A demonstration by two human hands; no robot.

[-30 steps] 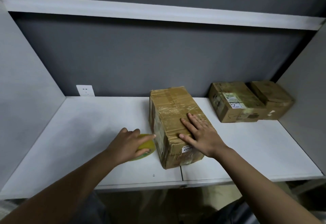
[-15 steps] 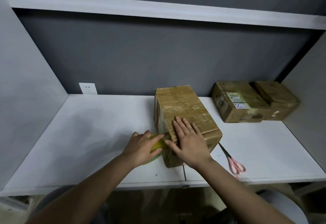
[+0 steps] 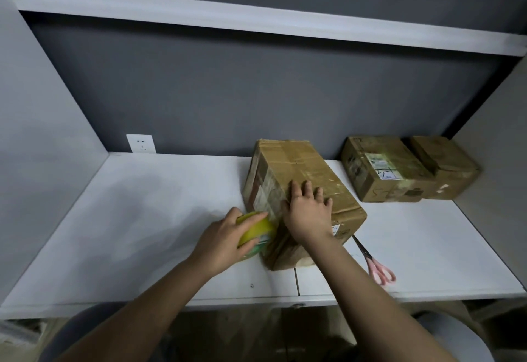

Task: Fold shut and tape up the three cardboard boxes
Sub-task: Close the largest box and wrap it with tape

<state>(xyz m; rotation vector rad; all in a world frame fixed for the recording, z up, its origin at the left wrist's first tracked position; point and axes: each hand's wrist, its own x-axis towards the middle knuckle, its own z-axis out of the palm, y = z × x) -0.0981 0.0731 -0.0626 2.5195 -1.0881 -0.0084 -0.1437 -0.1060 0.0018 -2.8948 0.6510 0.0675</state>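
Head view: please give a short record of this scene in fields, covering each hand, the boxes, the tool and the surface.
left hand: left hand grips the yellow tape roll against the near box's left side
right hand: right hand presses flat, fingers straight, on the near box
other boxes: labelled box and small box side by side at back right, flaps down
tool: pink-handled scissors lie right of the near box
surface: white shelf

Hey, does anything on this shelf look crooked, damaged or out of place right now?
The nearest cardboard box sits askew, turned at an angle to the shelf edge, its surface creased and worn. The pink-handled scissors lie close to the front edge, beside that box. Nothing looks spilled.
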